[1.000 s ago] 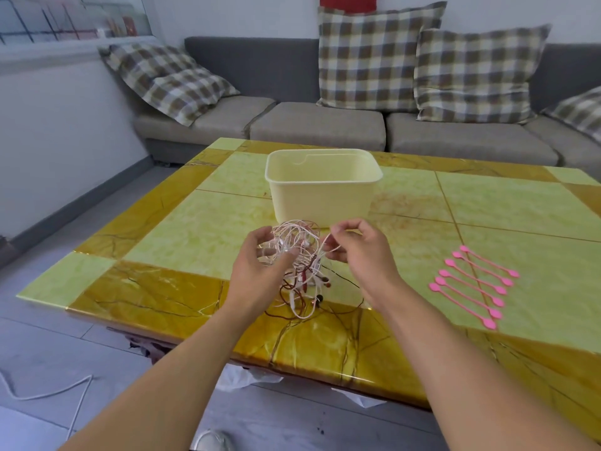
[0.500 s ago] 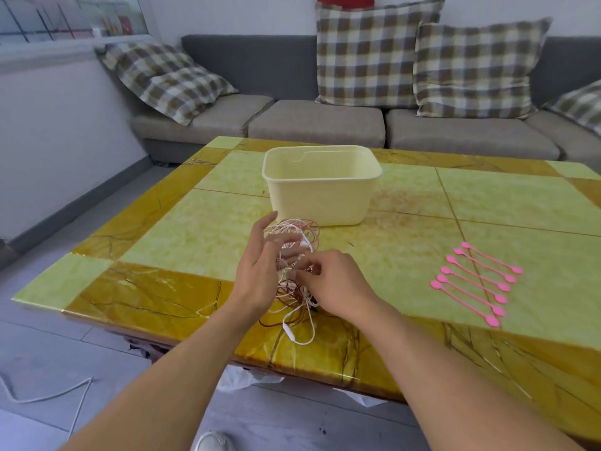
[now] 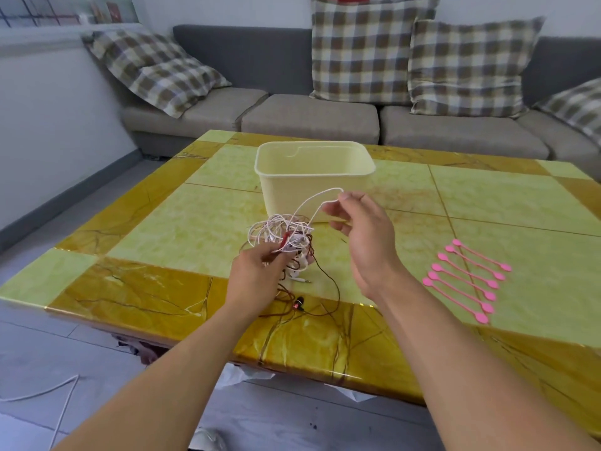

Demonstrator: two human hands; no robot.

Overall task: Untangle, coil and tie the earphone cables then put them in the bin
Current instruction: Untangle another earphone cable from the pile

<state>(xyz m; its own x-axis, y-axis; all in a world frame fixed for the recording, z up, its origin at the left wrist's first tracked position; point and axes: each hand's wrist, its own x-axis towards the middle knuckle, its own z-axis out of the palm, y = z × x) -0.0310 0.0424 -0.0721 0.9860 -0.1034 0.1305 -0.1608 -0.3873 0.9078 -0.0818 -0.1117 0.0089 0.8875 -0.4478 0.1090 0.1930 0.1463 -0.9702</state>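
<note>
Tangle of earphone cables [image 3: 282, 237] held above the table [image 3: 182, 229], near its front edge, just in front of the bin [image 3: 313, 180]. Left hand [image 3: 257, 275] grips the bundle from below, fingers curled into it. Right hand [image 3: 361, 229] pinches one white cable loop [image 3: 320, 198], drawn up and rightward from the tangle toward the bin's front wall. Dark red strands trail down onto the table; a jack plug [image 3: 300, 280] points right, an earbud [image 3: 298, 303] lies near the edge, possibly touching the surface. Pink ties [image 3: 468, 279] lie in a row, right, well apart, each slanting down to the right. Open tabletop on the left.
</note>
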